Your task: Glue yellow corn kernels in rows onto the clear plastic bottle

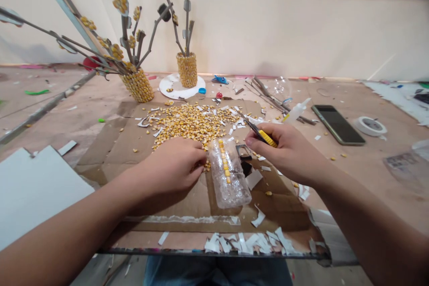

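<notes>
My left hand [174,167] rests knuckles up on a brown cardboard sheet [127,147], its fingers curled in a pinch at the near edge of a heap of corn kernels [191,123]; what it pinches is hidden. A clear plastic bottle [229,176] lies on its side between my hands, with a single row of kernels stuck along its top. My right hand [284,152] grips tweezers with a yellow handle [263,136], their tip pointing up and left toward the heap.
Two kernel-covered vases with grey branches stand at the back [139,85] [187,69], one on a white plate [167,87]. A glue bottle [296,111], phone [338,124], tape roll [370,126] and sticks [268,94] lie right. White paper scraps [248,242] line the front edge.
</notes>
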### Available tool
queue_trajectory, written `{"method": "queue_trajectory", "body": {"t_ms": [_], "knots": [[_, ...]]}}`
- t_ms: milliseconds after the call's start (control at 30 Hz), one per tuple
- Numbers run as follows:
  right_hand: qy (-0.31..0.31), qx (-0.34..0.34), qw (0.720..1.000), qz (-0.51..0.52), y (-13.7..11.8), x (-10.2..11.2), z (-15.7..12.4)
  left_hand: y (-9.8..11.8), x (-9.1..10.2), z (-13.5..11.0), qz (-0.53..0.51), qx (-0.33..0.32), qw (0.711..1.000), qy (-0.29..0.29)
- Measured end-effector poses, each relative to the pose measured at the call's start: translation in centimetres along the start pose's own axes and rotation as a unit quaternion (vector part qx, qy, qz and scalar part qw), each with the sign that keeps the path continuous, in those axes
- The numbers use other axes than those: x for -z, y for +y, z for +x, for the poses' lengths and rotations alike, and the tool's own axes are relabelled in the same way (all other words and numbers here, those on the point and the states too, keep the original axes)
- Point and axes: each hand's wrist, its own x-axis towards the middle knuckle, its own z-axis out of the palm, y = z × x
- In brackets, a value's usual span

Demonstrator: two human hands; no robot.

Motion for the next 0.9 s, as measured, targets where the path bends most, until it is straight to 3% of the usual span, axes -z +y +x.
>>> {"method": "queue_trajectory", "body": {"t_ms": [167, 333, 467, 600, 733, 900], "knots": [[-0.005, 0.005, 1.000, -0.008, -0.1, 0.0, 0.0, 0.3, -0.1, 0.1, -0.021, 0.041, 0.999, -0.025], [-0.009, -0.010, 1.000, -0.008, -0.1, 0.0, -0.1, 0.3, -0.4, -0.1, 0.042, 0.016, 0.998, -0.034], [-0.003, -0.012, 1.000, 0.001, -0.3, 0.2, -0.2, -0.6, 0.2, -0.2, 0.048, -0.006, 0.999, 0.015], [0.005, -0.003, 1.000, 0.014, -0.8, 0.3, -0.3, -1.5, 2.0, -0.4, -0.066, 0.035, 0.995, 0.069], [0.019, 0.023, 0.999, 0.020, -1.2, 0.0, -0.5, -1.1, 2.7, -0.6, -0.246, 0.065, 0.958, 0.132], [0.074, 0.096, 0.992, 0.023, -1.9, -1.5, -1.6, 1.3, 1.5, -0.2, -0.454, 0.006, 0.865, 0.213]]}}
